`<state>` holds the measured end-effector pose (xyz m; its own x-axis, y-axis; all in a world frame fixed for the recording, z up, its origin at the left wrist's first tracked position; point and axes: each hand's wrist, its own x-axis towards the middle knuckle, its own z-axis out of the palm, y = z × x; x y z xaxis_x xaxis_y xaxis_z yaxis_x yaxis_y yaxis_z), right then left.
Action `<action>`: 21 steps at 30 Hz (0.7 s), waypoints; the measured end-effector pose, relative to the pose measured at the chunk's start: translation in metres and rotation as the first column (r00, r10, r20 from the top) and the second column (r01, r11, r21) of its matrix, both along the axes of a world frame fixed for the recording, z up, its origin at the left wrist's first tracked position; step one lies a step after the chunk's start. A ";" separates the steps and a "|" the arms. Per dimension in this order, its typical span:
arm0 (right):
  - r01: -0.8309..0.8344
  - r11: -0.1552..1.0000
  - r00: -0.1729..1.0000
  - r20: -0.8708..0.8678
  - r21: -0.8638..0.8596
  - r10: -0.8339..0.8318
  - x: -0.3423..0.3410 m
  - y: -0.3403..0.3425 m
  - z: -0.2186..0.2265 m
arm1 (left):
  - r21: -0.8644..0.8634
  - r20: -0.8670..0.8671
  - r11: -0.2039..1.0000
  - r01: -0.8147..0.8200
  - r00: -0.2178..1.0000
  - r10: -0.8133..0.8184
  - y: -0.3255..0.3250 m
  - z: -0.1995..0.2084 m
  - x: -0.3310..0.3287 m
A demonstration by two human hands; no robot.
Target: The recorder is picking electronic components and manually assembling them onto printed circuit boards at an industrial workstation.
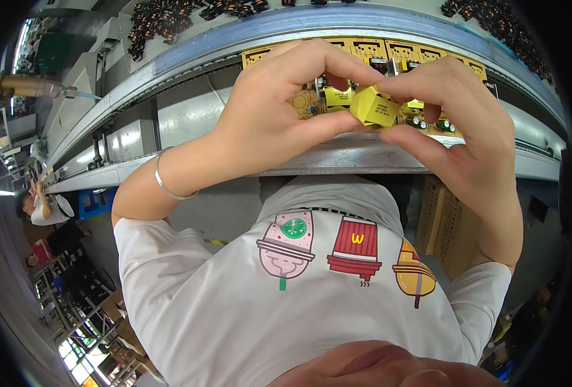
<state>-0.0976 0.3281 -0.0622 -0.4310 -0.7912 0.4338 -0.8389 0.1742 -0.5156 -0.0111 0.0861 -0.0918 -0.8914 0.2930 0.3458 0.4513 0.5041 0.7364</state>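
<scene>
Between my two hands is a yellow box-shaped capacitor point(377, 111) with dark print on its side. It seems to be more than one block pressed together, but my fingers hide part of it. My left hand point(270, 103) pinches it from the left with thumb and forefinger. From the right, the thumb and fingertips of my right hand point(470, 119) close on it too. Directly beneath lies a tan circuit board point(301, 102), carrying another yellow block point(338, 97) and small dark round capacitors point(444, 124). My hands cover much of that board.
A metal rail point(337, 158) runs along the near side of the line, with a blue strip point(247, 48) beyond. Piles of black and orange parts point(160, 26) lie behind it. Cardboard boxes point(450, 226) stand below right. Another person point(50, 208) is far left, near a nozzle-like tool point(37, 87).
</scene>
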 end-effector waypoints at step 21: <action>0.076 0.994 0.980 0.178 0.081 -0.089 -0.021 0.018 0.012 | 0.691 0.550 0.714 -0.113 0.723 -0.418 0.009 0.016 -0.014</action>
<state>-0.1188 0.3459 -0.0498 -0.5624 -0.7762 0.2848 -0.7138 0.2820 -0.6411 -0.0255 0.0950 -0.0755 -0.9132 0.3875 -0.1262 -0.2330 -0.2425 0.9418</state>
